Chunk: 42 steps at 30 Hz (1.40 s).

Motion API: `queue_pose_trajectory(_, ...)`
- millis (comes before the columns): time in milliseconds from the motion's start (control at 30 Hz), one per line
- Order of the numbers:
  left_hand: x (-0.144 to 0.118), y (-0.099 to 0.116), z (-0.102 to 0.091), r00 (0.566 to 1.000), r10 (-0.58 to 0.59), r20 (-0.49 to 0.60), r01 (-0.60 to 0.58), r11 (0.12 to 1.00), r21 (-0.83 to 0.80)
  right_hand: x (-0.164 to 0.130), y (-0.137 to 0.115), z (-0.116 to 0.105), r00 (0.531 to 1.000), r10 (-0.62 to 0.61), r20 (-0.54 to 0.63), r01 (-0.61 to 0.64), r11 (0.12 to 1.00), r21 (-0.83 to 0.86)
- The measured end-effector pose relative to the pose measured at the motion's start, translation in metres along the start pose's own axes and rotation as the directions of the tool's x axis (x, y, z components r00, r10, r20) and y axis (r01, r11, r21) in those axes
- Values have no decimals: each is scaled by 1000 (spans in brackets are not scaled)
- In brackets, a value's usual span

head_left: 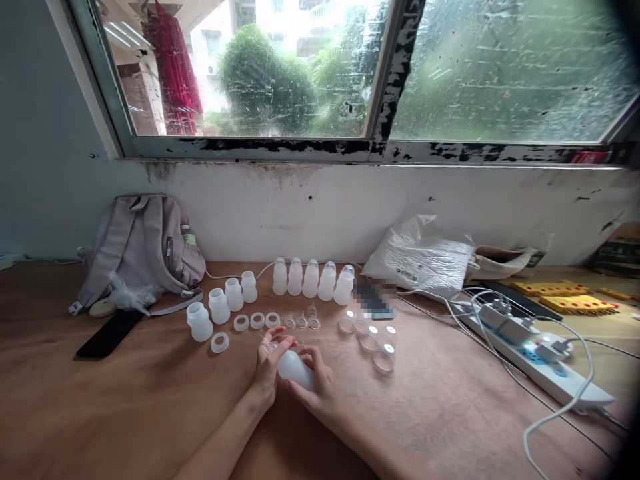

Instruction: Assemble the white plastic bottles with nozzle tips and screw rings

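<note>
My right hand (316, 387) holds a small white plastic bottle (295, 369) low over the wooden table. My left hand (267, 363) touches the bottle's top end, fingers pinching a small clear piece (273, 347) there. Beyond my hands lie white rings (257, 321), clear nipples (301, 321) and clear caps (373, 341). Several open bottles (220, 305) stand to the left. A row of capped bottles (310, 278) stands by the wall.
A grey backpack (145, 247) leans on the wall at the left, with a black phone (109, 333) before it. A white plastic bag (420, 257), a power strip (535, 363) with cables and yellow blocks (575, 303) lie to the right. The wooden table (125, 407) meets the wall beneath a window.
</note>
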<state>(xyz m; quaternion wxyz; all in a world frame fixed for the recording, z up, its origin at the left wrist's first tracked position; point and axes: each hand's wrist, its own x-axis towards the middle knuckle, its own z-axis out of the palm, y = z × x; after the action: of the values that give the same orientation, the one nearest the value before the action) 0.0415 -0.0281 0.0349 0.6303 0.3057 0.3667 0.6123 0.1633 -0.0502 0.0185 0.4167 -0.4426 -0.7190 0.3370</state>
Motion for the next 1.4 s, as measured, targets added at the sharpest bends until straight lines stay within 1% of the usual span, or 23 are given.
queue_pose_trajectory(67, -1, -1, 1, 1000, 0, 25, 0, 1000, 6, -2, -1, 1, 995, -84, -53, 78, 992, -101)
queue_pose_trajectory(133, -2, -2, 0, 998, -26, 64, 25, 1000, 17, -3, -5, 1, 995, -89, -52, 83, 991, -104)
queue_pose_trajectory(233, -1, -5, -2, 998, -26, 63, 26, 1000, -3, -3, -14, -2, 1000, -1, -5, 1, 1000, -6)
queue_pose_trajectory(367, 2, -5, -3, 998, -10, 69, 9, 1000, 12, -2, -19, -6, 989, 144, 12, -145, 985, 95)
queue_pose_trajectory(467, 2, -2, -4, 995, 9, 95, -16, 997, 73, -3, -16, -6, 969, 226, 97, -243, 941, 234)
queue_pose_trajectory(533, 2, 1, -6, 992, 8, 129, -24, 993, 118, -3, -14, -5, 963, 228, 146, -264, 912, 315)
queue_pose_trajectory(567, 1, 2, -6, 988, 3, 154, -24, 990, 137, -3, -14, -5, 965, 213, 155, -255, 903, 345)
queue_pose_trajectory(667, 0, 5, -6, 978, 23, 207, -52, 989, 136, -3, -14, -3, 981, 163, 109, -192, 910, 368)
queue_pose_trajectory(733, -1, 4, -5, 980, 36, 197, -59, 992, 114, -1, -13, -2, 987, 162, 20, -160, 938, 308)
queue_pose_trajectory(800, -1, 2, -3, 979, -10, 203, -16, 992, 127, 1, -10, -3, 987, 145, -71, -125, 967, 223)
queue_pose_trajectory(867, -1, 0, -2, 968, -70, 241, 32, 987, 155, 5, -7, -7, 991, 98, -88, -82, 983, 167)
queue_pose_trajectory(933, 0, -2, -2, 961, -85, 263, 48, 989, 142, 9, -3, -16, 998, 41, -53, -35, 994, 103)
queue_pose_trajectory(1000, 0, -2, -3, 968, -86, 234, 67, 994, 86, 16, 2, -29, 996, -20, -82, 17, 999, -35)
queue_pose_trajectory(1033, 1, -2, -4, 973, -101, 209, 92, 994, 52, 19, 6, -37, 989, -60, -135, 41, 990, -137)
queue_pose_trajectory(1067, 2, -2, -5, 975, -123, 186, 122, 992, 18, 22, 10, -46, 972, -102, -212, 49, 969, -244)
queue_pose_trajectory(1133, 4, -1, -8, 975, -161, 155, 171, 984, -50, 28, 21, -65, 933, -142, -331, -21, 897, -442)
queue_pose_trajectory(1200, 5, 1, -11, 974, -167, 156, 185, 976, -112, 32, 33, -83, 869, -140, -474, -194, 786, -587)
queue_pose_trajectory(1233, 5, 3, -11, 974, -158, 163, 181, 973, -140, 32, 39, -90, 830, -134, -541, -287, 729, -621)
queue_pose_trajectory(1267, 5, 5, -12, 974, -149, 173, 178, 969, -170, 33, 44, -96, 801, -119, -587, -363, 683, -634)
queue_pose_trajectory(1300, 5, 7, -12, 972, -146, 186, 183, 962, -203, 33, 49, -100, 787, -100, -609, -416, 643, -643)
queue_pose_trajectory(1333, 4, 8, -12, 968, -152, 199, 198, 951, -238, 32, 52, -103, 785, -81, -614, -448, 610, -653)
queue_pose_trajectory(1400, 3, 10, -11, 960, -183, 212, 241, 925, -294, 32, 57, -103, 805, -51, -591, -462, 572, -678)
